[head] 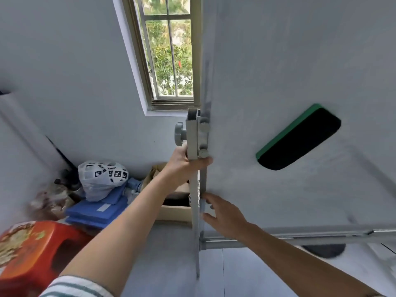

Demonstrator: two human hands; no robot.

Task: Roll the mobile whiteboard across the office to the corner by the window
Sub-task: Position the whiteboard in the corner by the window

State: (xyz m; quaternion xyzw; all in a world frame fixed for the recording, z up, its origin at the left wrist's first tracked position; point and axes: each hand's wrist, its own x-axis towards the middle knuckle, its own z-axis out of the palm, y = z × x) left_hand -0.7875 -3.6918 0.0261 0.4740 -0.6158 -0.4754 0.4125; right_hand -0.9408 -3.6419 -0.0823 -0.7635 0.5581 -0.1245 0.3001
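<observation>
The mobile whiteboard [300,61] fills the right half of the view, its grey face smudged. Its metal upright post [191,133] runs down the board's left edge, with a grey knob [179,133] on its side. My left hand [184,166] is closed around that post just below the knob. My right hand [225,215] rests lower against the board's left edge, fingers spread on the frame. A green-backed black eraser [300,138] sticks to the board face. The window [167,50] stands just behind the post.
Clutter fills the corner under the window: a white plastic bag [100,181], blue folded sheets [96,211], a cardboard box [175,209]. A red plastic stool [36,249] sits at lower left. The board's tray rail [300,237] runs along the bottom right.
</observation>
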